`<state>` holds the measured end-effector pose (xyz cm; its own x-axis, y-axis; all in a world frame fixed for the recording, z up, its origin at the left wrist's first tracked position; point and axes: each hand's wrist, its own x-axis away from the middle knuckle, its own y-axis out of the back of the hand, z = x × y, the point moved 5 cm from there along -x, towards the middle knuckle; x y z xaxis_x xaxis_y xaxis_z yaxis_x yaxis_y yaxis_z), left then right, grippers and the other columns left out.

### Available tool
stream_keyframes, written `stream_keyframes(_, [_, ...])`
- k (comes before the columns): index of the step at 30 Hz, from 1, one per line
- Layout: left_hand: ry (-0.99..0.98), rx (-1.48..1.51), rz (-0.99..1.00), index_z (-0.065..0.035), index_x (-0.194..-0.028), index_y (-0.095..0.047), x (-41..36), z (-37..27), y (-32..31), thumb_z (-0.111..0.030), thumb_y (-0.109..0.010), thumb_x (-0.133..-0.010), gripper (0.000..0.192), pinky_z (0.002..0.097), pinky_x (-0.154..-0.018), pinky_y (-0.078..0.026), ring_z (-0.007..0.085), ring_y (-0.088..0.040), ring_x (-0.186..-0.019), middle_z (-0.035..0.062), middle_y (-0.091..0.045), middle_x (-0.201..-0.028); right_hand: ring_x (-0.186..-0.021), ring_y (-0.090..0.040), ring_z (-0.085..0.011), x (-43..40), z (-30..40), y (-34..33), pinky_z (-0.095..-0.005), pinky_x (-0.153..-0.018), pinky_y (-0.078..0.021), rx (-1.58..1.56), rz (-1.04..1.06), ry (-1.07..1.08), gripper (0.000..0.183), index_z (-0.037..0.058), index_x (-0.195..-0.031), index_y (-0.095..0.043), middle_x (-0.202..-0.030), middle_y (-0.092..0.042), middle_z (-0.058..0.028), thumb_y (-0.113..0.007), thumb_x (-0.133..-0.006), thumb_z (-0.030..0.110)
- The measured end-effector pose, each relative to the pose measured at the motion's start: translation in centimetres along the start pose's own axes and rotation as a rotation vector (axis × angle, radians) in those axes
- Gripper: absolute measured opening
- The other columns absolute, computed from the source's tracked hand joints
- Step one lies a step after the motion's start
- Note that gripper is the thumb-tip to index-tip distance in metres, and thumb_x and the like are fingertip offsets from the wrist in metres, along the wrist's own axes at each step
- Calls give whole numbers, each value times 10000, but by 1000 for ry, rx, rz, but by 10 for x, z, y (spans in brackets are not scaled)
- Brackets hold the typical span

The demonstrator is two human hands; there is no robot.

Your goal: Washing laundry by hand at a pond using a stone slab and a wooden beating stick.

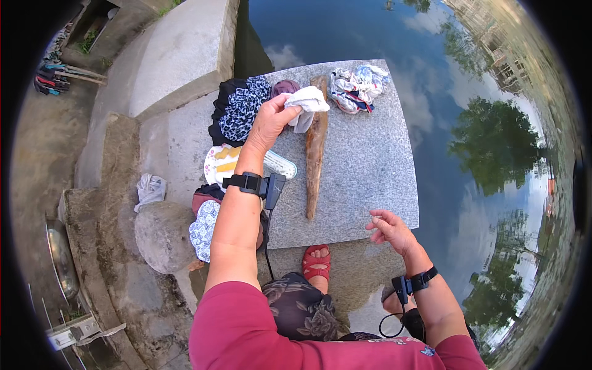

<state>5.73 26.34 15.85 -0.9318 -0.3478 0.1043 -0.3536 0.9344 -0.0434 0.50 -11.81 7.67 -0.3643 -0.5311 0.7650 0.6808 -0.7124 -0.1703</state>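
My left hand [276, 116] pinches a bunched white cloth [307, 100] over the far part of a granite slab [365, 162]. Under the cloth's right edge lies a long, tapered wooden bat [315, 166], narrow end towards me. My right hand [392, 230] is empty, fingers apart and partly curled, near the slab's right front corner. Left of the raised cloth are a black and blue leopard-print garment [244, 108] and a purple cloth [285, 87]. A scrubbing brush [280, 164] and a dish [212, 163] with yellow, soap-like bars are partly hidden by my left forearm.
A crumpled white garment with coloured print [357, 88] lies at the slab's far right. Water [437, 152] borders the slab. To the left are a blue-and-white patterned cloth [203, 231], a rounded stone [163, 238], a grey cloth [151, 188] and a concrete block [180, 51].
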Motion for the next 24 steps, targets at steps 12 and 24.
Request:
stream_keyframes(12, [-2,-51,748,15,-1049,-598,71,-18,-157,-90,-582,-791,278,281,-892,-410,141,-525,-978,62,-535,-1027,-1239,-479,-264,-22,113,22,-411,-1014,-417,-718,188,475,806,41,-1421,-286,-1362,-454,-151,-556,-869,564])
stream_keyframes(24, [13,-912,165,-28,-1285,-486,42,137,-195,-284,-535,-884,478,432,-971,-392,373,-496,-1128,218,-542,-1222,-999,-617,-352,-80,43,96,-398,-887,-468,466,-670,421,491,5,-1305,-441,-1072,-640,-205,-557,-905,265])
